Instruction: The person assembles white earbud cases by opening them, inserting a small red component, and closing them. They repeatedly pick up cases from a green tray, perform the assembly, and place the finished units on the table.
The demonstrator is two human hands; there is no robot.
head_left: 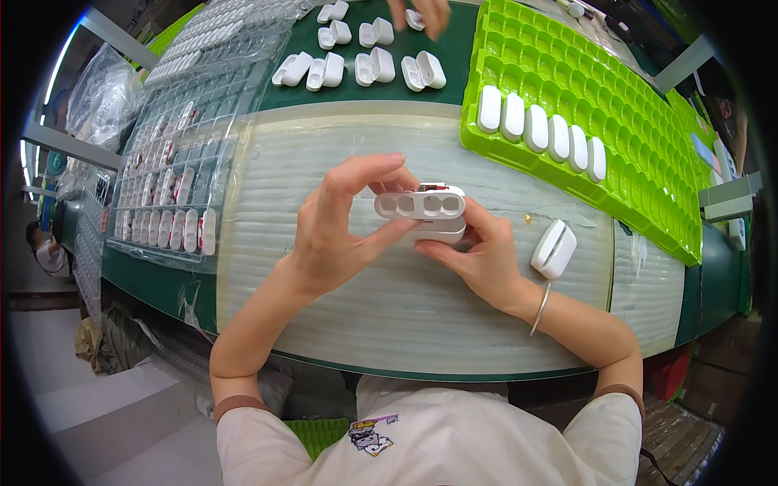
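Observation:
My left hand [328, 235] pinches the left end of a white earbud-case insert [419, 206] between thumb and fingers. Round recesses show on the insert's face, and a strip of dark and reddish parts shows along its far edge. Just under it sits a white earbud case shell [442, 232], which my right hand [490, 257] grips from the right with thumb and fingers. Insert and shell overlap, so I cannot tell how deep one sits in the other. Beside my right wrist, another white case [554, 249] lies on the mat, its lid slightly ajar.
A bright green tray [648, 231] with several white cases stands at the right. Clear plastic trays [219, 121] of inserts are at the left. Several opened cases [374, 66] stand at the back, where another person's hand [425, 14] reaches in. A pale mat [365, 324] covers the table.

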